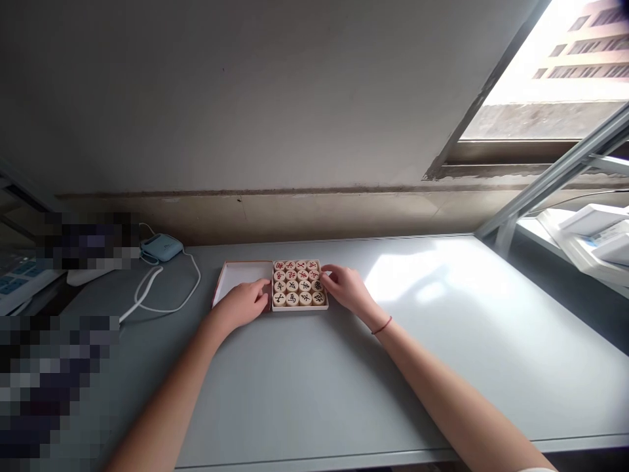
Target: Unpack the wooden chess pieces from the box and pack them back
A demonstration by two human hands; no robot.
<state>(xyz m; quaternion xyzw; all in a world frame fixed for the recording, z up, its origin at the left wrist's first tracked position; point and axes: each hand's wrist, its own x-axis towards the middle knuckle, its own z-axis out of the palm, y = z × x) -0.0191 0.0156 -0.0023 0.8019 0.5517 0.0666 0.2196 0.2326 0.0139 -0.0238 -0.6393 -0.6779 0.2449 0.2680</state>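
Note:
A shallow open box point(301, 309) of Chinese chess pieces lies on the desk. Its round wooden pieces point(291, 286) sit in rows, red characters in the far rows and black ones in the near rows. The empty lid point(239, 274) lies open, joining the box on its left. Above the lid, my left hand point(244, 303) has curled fingers, their tips against the box's left edge. My right hand point(346, 287), with a thin red string at the wrist, grips the right edge between thumb and fingers. Some fingertips are hidden.
The grey desk point(304, 393) runs back to the wall. A light-blue device point(161, 247) with a white cable point(184, 305) lies at the back left. White papers point(590, 236) rest on a shelf at the right, near a metal frame point(555, 177) and a window.

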